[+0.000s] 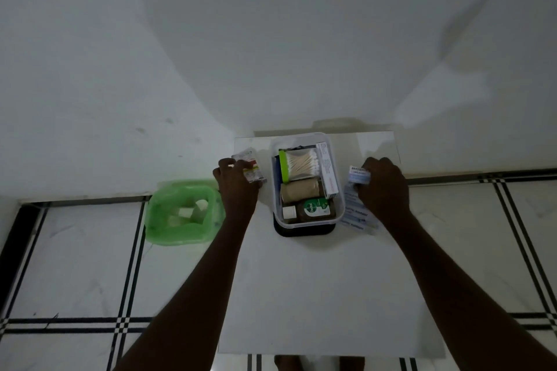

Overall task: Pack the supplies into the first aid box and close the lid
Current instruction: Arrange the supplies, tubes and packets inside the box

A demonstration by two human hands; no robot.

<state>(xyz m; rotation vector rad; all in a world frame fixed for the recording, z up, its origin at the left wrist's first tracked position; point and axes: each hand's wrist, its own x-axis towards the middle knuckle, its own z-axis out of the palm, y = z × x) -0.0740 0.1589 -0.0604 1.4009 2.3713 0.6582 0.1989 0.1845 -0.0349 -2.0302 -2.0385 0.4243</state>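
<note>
A clear plastic first aid box (340, 214) stands open at the far middle of the white table, on top of a black lid (307, 231). Inside it lie a pack of cotton buds (298, 164), a tan bandage roll (300, 191), a brown Dettol bottle (313, 209) and a white carton (327, 169). Left of the box, my left hand (236, 182) grips small white and red packets (253, 170). Right of the box, my right hand (384, 185) grips a blue and white antiseptic packet (357, 175), above more such packets (355, 215) on the table.
A bin lined with a green bag (184, 212) holding scraps of paper stands on the floor left of the table. A white wall rises just behind the table's far edge (376, 133). The floor is white tile with black stripes.
</note>
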